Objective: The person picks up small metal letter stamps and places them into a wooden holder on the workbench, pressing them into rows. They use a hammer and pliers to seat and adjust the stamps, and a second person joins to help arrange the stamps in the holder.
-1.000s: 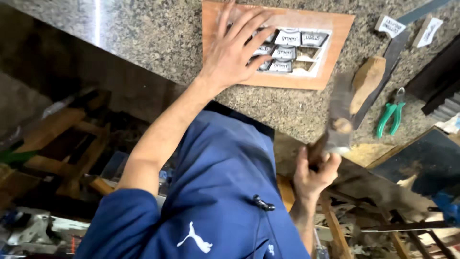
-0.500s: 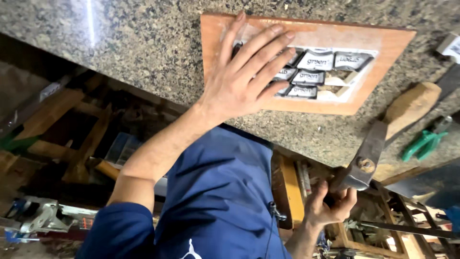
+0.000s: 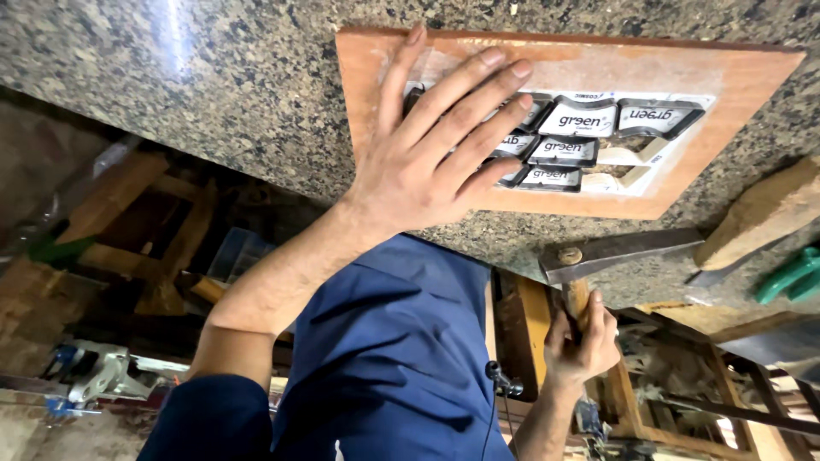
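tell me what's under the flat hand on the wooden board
The left hand lies flat on the wooden board, covering part of a sheet of dark labels. What lies directly beneath the palm is hidden.

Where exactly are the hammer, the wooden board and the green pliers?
hammer [image 3: 619, 253]: head view, on its metal head.
wooden board [image 3: 752, 94]: head view, on its bare right border.
green pliers [image 3: 790, 275]: head view, on one green handle at the right edge.

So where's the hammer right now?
In the head view the hammer is lower right, gripped by the right hand, its metal head over the granite counter's edge just below the wooden board.
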